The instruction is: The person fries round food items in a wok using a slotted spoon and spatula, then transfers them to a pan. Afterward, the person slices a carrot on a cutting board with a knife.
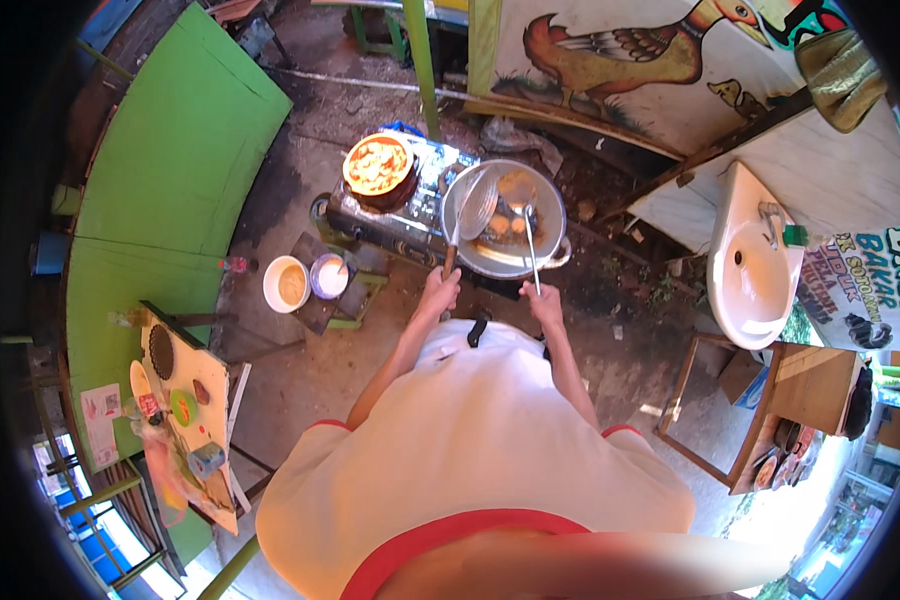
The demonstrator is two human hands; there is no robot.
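My left hand [439,291] grips the brown handle of a perforated skimmer [480,204], its round metal head over the left side of a large wok [487,259]. In my right hand [543,301] is the thin handle of a metal utensil [532,244], whose far end reaches into the wok; its exact kind cannot be made out. Several browned fried pieces [499,224] lie in dark oil near that end. The wok rests on the right side of a gas stove [427,161]. On the stove's left side stands a container of fried food [379,163] with an orange rim.
Left of the stove, a low stool [319,315] bears a white tub of batter [285,283] and a bowl of white stuff [328,276]. A green table [172,165] and a cluttered cream board [195,360] stand further left. A washbasin [754,270] is at right.
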